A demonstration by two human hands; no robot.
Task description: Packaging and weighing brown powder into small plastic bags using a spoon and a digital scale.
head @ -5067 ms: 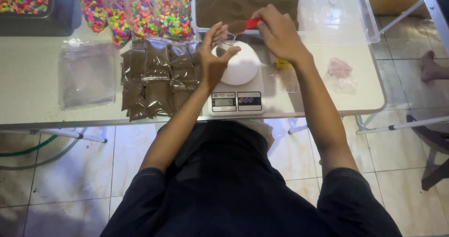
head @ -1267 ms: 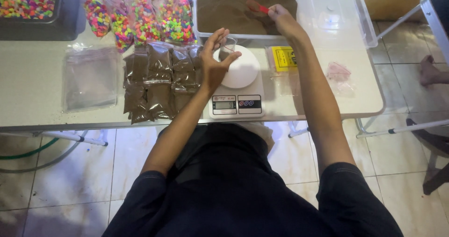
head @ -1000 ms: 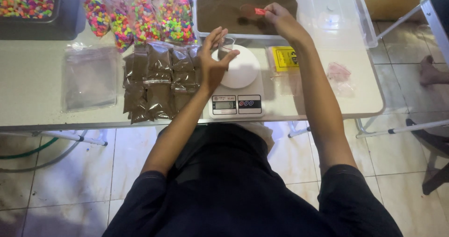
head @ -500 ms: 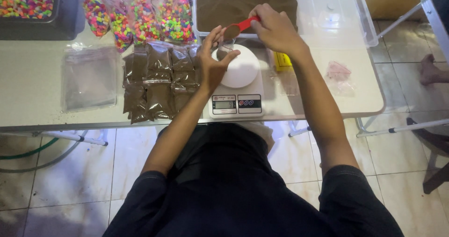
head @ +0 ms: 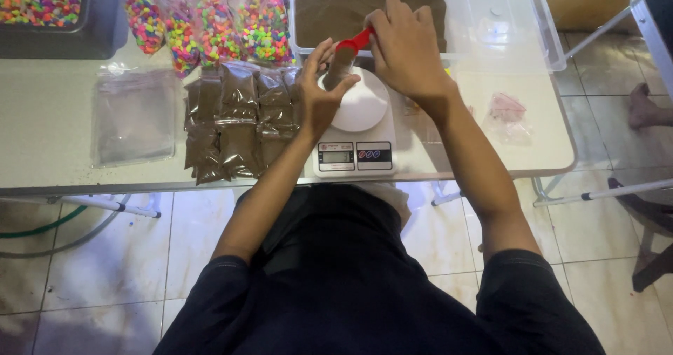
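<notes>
Left hand (head: 317, 92) curled around a small clear bag (head: 338, 67) standing on the round white platform of a kitchen scale (head: 356, 127), thumb and fingers pinched on the bag's upper edge to hold its mouth open. Right hand (head: 403, 46) clamped on the handle of a red scoop (head: 352, 42), tipped just over the bag's mouth, brown sand running down into it. Bag at the far left edge of the platform, just near of the clear tub of brown sand (head: 336, 4).

Likely soft and floppy, that bag (thin film, nothing stiff in it), slumping without support and growing bottom-heavy as it fills; best taken at the top rim, both sides, with the base left resting on the platform. Slippery film, too, and prone to spilling if squeezed at the middle. Scoop light and rigid, well held by the handle end.

To the left of the scale, filled brown bags (head: 235, 120) lying in rows, touching one another. Farther left, a stack of empty clear bags (head: 133, 117). At the far side, bags of bright coloured gravel (head: 210, 22) and a dark tray of the same (head: 42, 4). To the right, a pinkish crumpled bag (head: 506, 110) on the white table (head: 49, 155).
</notes>
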